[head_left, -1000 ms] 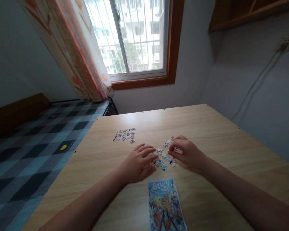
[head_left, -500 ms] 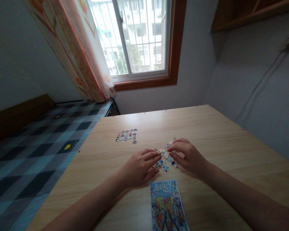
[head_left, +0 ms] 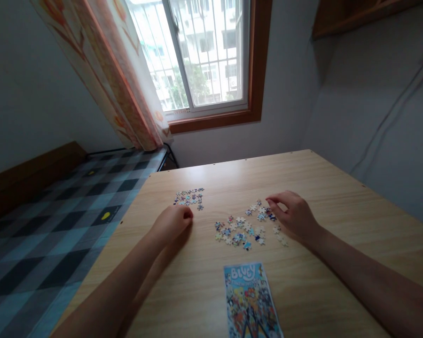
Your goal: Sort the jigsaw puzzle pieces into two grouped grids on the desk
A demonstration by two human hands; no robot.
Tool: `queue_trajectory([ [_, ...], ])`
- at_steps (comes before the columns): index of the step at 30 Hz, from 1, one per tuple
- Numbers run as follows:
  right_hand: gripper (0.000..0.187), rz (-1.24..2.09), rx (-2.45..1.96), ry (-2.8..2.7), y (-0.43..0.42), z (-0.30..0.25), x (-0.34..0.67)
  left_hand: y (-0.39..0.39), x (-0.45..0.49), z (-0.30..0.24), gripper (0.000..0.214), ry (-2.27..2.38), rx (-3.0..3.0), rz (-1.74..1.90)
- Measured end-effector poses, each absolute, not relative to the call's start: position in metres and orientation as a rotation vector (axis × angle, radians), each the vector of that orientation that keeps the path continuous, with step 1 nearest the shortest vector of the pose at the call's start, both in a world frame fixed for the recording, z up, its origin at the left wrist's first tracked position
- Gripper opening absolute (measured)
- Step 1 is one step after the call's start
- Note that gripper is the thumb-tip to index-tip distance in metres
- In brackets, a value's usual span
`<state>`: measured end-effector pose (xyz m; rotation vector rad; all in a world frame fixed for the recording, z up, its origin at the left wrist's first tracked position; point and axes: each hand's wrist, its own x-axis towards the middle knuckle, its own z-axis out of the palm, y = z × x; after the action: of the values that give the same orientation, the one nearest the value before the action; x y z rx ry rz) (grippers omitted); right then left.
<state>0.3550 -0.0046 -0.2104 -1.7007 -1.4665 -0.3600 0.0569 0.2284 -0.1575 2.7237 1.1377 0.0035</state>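
Observation:
My left hand (head_left: 172,222) is just in front of a group of puzzle pieces (head_left: 192,199) at the table's left. Its fingers are curled in, and whatever they may hold is hidden. At the right side of a scattered pile of loose puzzle pieces (head_left: 240,230), my right hand (head_left: 293,215) hovers with thumb and forefinger drawn together. Any piece between those fingertips is too small to make out. Some pieces in the pile show white backs, others blue and dark printed faces.
The wooden table (head_left: 324,188) carries a Bluey picture box or card (head_left: 252,300) at its near edge. A bed with a checked cover (head_left: 66,225) stands along the left side. Behind the table are a window (head_left: 211,56) and a curtain (head_left: 120,84).
My left hand has moved left from the loose pile to the grouped pieces. My right hand has shifted right, off the pile's middle, uncovering more pieces. The view has tilted slightly.

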Motion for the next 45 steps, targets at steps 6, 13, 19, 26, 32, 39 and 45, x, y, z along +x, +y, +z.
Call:
queue_trajectory([
  [6, 0.019, -0.332, -1.748, -1.37, -0.006, -0.214, 0.358, 0.229, 0.055, -0.162, 0.017, 1.226, 2.753, 0.054],
  [13, 0.02, -0.259, -1.78, -1.382, -0.007, -0.211, 0.352, 0.223, 0.056, -0.154, 0.02, 1.363, 2.828, 0.039],
  [19, 0.021, -0.226, -1.782, -1.382, -0.007, -0.212, 0.353, 0.224, 0.057, -0.159, 0.027, 1.275, 2.86, -0.001],
  [26, 0.021, -0.19, -1.78, -1.4, -0.007, -0.214, 0.352, 0.222, 0.061, -0.167, 0.028, 1.281, 2.892, 0.118],
  [32, 0.021, -0.123, -1.687, -1.361, -0.007, -0.212, 0.345, 0.221, 0.063, -0.173, 0.03, 1.251, 2.897, 0.195],
  [39, 0.024, -0.063, -1.653, -1.31, -0.008, -0.215, 0.346, 0.222, 0.062, -0.173, 0.029, 1.241, 2.88, 0.23],
  [45, 0.021, -0.102, -1.661, -1.336, -0.008, -0.213, 0.345, 0.223, 0.062, -0.175, 0.029, 1.244, 2.88, 0.236],
])
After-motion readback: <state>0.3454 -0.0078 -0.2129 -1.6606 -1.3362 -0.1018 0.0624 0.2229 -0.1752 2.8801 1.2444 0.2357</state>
